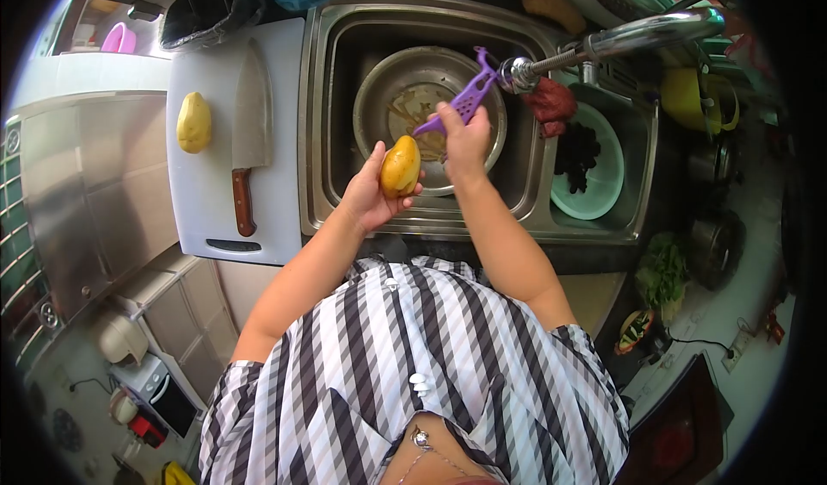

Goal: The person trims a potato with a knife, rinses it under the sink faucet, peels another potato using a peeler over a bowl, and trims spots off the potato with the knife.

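My left hand (pixel 375 194) is wrapped round a potato (pixel 401 166) with yellow-brown skin, held over the near side of the sink. In my right hand (pixel 468 143) is a purple peeler (pixel 469 100), its lower end close to the top of the potato. Whether the blade touches the potato I cannot tell. Beneath both hands a round metal basin (pixel 372 80) sits in the sink, with water and peel strips in it. A paler, peeled-looking potato (pixel 194 123) lies on the white cutting board (pixel 202 194) at the left.
A cleaver (pixel 252 115) with a wooden handle lies on the board. The faucet (pixel 620 39) reaches over the sink (pixel 323 140) from the right. A pale green bowl (pixel 607 188) with dark pieces stands in the small right basin, a reddish lump (pixel 550 103) beside it.
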Demonstrator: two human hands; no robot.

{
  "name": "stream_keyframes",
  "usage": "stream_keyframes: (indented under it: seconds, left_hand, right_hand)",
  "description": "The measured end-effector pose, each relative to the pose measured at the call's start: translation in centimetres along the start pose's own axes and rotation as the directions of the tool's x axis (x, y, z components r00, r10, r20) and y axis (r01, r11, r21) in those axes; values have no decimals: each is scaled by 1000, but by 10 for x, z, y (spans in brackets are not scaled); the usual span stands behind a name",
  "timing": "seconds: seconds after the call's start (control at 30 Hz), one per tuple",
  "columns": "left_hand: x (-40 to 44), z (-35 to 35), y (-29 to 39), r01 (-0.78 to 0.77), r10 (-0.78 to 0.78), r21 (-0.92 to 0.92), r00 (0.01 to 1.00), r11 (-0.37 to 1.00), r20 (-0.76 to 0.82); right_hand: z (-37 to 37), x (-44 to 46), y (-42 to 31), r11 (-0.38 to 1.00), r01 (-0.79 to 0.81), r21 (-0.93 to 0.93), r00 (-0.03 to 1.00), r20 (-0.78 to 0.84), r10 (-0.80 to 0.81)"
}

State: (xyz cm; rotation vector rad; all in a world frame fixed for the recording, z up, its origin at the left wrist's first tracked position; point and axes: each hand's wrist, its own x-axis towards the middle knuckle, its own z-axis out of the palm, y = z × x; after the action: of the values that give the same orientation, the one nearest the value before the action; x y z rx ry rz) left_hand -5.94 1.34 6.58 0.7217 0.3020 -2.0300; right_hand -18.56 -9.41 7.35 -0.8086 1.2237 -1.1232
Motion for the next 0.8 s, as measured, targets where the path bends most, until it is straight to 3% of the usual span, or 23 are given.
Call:
stream_keyframes:
  seconds: [0.07, 0.2, 0.23, 0.33, 0.53, 0.6, 0.63, 0.67, 0.7, 0.73, 0.77, 0.8]
  left_hand:
    - [9, -5, -2, 21, -21, -15, 1000, 1000, -20]
    - [6, 29, -5, -81, 77, -13, 975, 997, -211]
    - [6, 27, -6, -87, 87, 7, 976, 996, -200]
    - [7, 16, -5, -8, 5, -62, 999, 998, -49]
    - [3, 16, 2, 111, -110, 13, 993, 994, -36]
    - [2, 4, 1, 167, -159, -39, 976, 985, 151]
    - [-2, 2, 0, 197, -171, -67, 946, 978, 275]
    - [-5, 0, -3, 231, -178, -91, 902, 969, 394]
    - [-10, 7, -2, 216, -162, -84, 891, 973, 424]
    - [-10, 9, -3, 177, -134, -94, 928, 980, 349]
    - [-9, 11, -3, 131, -98, -103, 957, 986, 274]
    - [-7, 11, -3, 86, -63, -109, 978, 990, 198]
  right_hand:
    - [18, -31, -16, 980, -118, 157, 989, 102, 103]
    - [28, -54, -11, 998, -39, 47, 988, 149, 32]
    - [28, -56, -10, 1000, 0, 18, 987, 159, -3]
    - [24, -44, -13, 969, -222, 107, 965, 166, 203]
    - [6, 0, -2, 850, -466, 247, 883, 61, 466]
    - [-8, 21, 8, 811, -526, 256, 845, 51, 532]
    - [-12, 34, 8, 838, -482, 256, 860, -42, 508]
    - [-19, 40, 10, 912, -345, 221, 919, -117, 376]
    - [-27, 45, 13, 961, -263, 88, 953, -134, 273]
    - [-38, 53, 21, 984, -171, -48, 977, -134, 163]
    - [-45, 58, 33, 937, -47, -347, 980, -195, -24]
    - [-40, 53, 30, 962, -17, -272, 989, -147, -24]
